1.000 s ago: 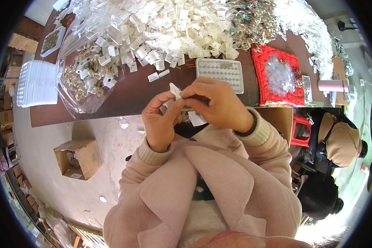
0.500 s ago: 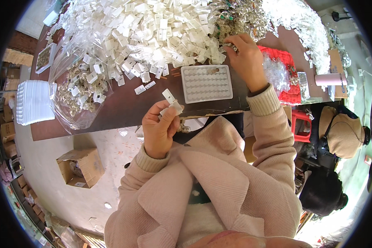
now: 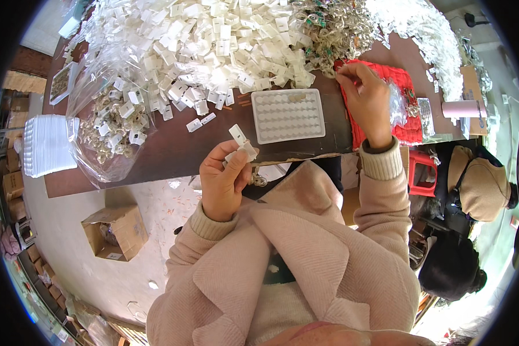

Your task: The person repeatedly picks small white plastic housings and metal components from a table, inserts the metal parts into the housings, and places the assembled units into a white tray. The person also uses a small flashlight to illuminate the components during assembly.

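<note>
My left hand (image 3: 222, 179), just off the table's front edge, is closed on small white plastic tags (image 3: 238, 135). A metal piece (image 3: 259, 180) shows below its fingers. My right hand (image 3: 368, 101) is over the left side of a red cloth or bag (image 3: 408, 75), near a heap of metal jewellery-like pieces (image 3: 334, 34). Its thumb and fingertips are pinched together; whatever lies between them is too small to make out. Between my hands lies a translucent tray (image 3: 288, 131) with rows of small pockets. A great heap of white tags (image 3: 213, 46) fills the table behind it.
At the left, a clear plastic bag (image 3: 92, 167) holds tagged metal pieces, beside stacked clear trays (image 3: 46, 144). More clear plastic pieces (image 3: 427, 34) are heaped at the far right, near a pink roll (image 3: 461, 109). An open carton (image 3: 130, 230) stands on the floor. Other people (image 3: 481, 184) sit at the right.
My right hand has moved right and slightly nearer, from the edge of the metal heap to over the red cloth or bag. My left hand keeps its hold, almost still.
</note>
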The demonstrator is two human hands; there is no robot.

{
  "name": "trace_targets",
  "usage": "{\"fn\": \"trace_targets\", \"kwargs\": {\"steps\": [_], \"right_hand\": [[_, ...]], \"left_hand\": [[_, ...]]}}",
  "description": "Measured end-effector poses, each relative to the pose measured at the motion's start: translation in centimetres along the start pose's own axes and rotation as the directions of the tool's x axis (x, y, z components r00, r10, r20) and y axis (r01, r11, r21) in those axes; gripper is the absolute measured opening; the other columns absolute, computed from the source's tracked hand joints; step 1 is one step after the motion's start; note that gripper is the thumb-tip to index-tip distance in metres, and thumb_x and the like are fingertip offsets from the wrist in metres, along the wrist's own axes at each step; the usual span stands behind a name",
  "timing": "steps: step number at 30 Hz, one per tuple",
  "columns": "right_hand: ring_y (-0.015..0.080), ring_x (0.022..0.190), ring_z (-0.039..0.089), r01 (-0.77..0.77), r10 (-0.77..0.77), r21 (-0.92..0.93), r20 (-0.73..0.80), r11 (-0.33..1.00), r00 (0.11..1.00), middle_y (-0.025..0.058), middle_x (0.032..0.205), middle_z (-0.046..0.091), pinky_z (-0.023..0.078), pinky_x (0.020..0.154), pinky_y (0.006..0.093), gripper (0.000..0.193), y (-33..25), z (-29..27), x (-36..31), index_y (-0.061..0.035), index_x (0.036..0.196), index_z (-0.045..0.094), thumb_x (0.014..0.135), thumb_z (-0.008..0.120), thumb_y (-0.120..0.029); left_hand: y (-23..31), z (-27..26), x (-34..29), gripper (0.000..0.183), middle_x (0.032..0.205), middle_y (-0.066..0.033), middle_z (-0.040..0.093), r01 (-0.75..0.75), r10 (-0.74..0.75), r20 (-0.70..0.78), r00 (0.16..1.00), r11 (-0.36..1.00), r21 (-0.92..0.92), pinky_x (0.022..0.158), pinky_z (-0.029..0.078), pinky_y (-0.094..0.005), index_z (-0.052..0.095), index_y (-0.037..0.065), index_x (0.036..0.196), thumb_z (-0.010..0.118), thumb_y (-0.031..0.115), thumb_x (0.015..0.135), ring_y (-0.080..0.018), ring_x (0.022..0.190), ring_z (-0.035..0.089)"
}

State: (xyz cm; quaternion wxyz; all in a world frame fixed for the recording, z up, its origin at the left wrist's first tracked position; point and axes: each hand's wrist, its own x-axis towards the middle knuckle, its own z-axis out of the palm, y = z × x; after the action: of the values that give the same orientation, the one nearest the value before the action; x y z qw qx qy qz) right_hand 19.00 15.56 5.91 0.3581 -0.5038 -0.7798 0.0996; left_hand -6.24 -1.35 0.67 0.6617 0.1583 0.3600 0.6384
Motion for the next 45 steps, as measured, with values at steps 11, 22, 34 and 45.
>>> {"fn": "trace_targets", "kwargs": {"steps": [11,22,34,45], "right_hand": [[0.028,0.073,0.068,-0.226,0.224,0.048,0.047,0.973,0.973,0.0139,0.084,0.069,0.053,0.066,0.0342,0.011,0.0,-1.2,-5.7,-0.0008,0.095,0.068,0.085,0.068,0.004],[0.0275,0.082,0.064,0.466,-0.405,-0.055,0.411,0.883,0.817,0.0055,0.088,0.058,0.05,0.065,0.0387,0.016,-1.0,4.8,2.7,-0.0116,0.089,0.074,0.08,0.066,-0.001],[0.0203,0.074,0.06,0.338,-0.388,0.192,0.377,0.921,0.841,0.004,0.091,0.062,0.047,0.065,0.0315,0.022,0.1,4.5,4.2,-0.0095,0.096,0.069,0.084,0.061,0.007],[0.0055,0.067,0.054,0.003,-0.099,0.343,0.263,0.939,0.96,-0.0025,0.085,0.065,0.042,0.058,0.0223,0.014,0.1,2.1,2.9,-0.0053,0.097,0.072,0.088,0.065,0.003]], "left_hand": [[-0.9,0.7,0.0,0.023,0.1,-0.0123,0.071,-0.007,0.005,0.017,1.0,0.993,0.121,0.043,0.028,-0.0167,0.063,-0.003,0.114,0.063,0.015,0.099,-0.0051,0.055,0.044],[-0.1,0.8,-0.4,0.02,0.098,-0.012,0.073,0.022,-0.02,-0.036,0.999,0.999,0.045,0.046,0.035,-0.0174,0.065,-0.001,0.111,0.069,0.011,0.095,-0.0058,0.057,0.051],[-0.2,-0.1,-0.1,0.025,0.098,-0.0132,0.072,-0.006,0.008,-0.037,0.999,0.997,0.078,0.044,0.03,-0.0176,0.063,-0.002,0.114,0.065,0.018,0.099,-0.006,0.056,0.047],[-0.4,0.3,-0.4,0.019,0.096,-0.0093,0.072,0.05,-0.05,-0.015,0.999,0.999,0.006,0.045,0.033,-0.0177,0.063,-0.001,0.112,0.068,0.008,0.096,-0.0058,0.056,0.05]]}}
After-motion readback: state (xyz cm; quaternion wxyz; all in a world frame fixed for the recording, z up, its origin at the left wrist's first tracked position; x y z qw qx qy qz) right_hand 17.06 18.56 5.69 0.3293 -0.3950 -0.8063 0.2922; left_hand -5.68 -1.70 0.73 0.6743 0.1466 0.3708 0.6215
